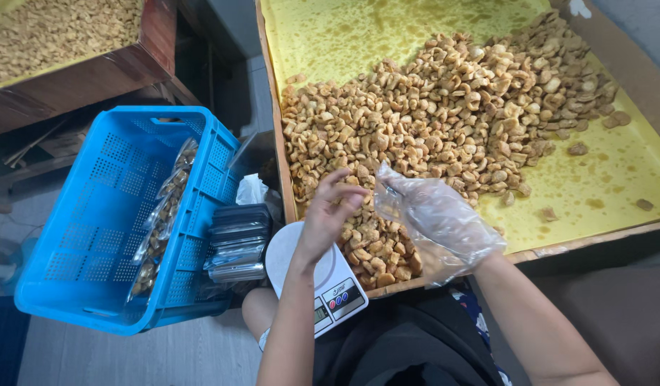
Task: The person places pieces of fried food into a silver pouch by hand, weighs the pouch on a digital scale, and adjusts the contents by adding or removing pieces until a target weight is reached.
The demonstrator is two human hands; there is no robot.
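My left hand [328,214] is bare, fingers loosely curled and apart, hovering over the near edge of a heap of fried golden snack pieces [444,121]. My right hand [440,221] wears a loose clear plastic glove and hangs just right of the left hand, above the same heap; whether it holds any pieces is unclear. The heap lies on yellow oil-stained paper in a wooden tray [594,193]. A small white kitchen scale [323,279] sits under my left wrist at the tray's near corner.
A blue perforated plastic crate [108,221] stands tilted at the left with filled clear packets [162,214] against its inner wall. A stack of empty packets [237,243] lies between crate and scale. Another tray of snack pieces [51,36] sits at top left.
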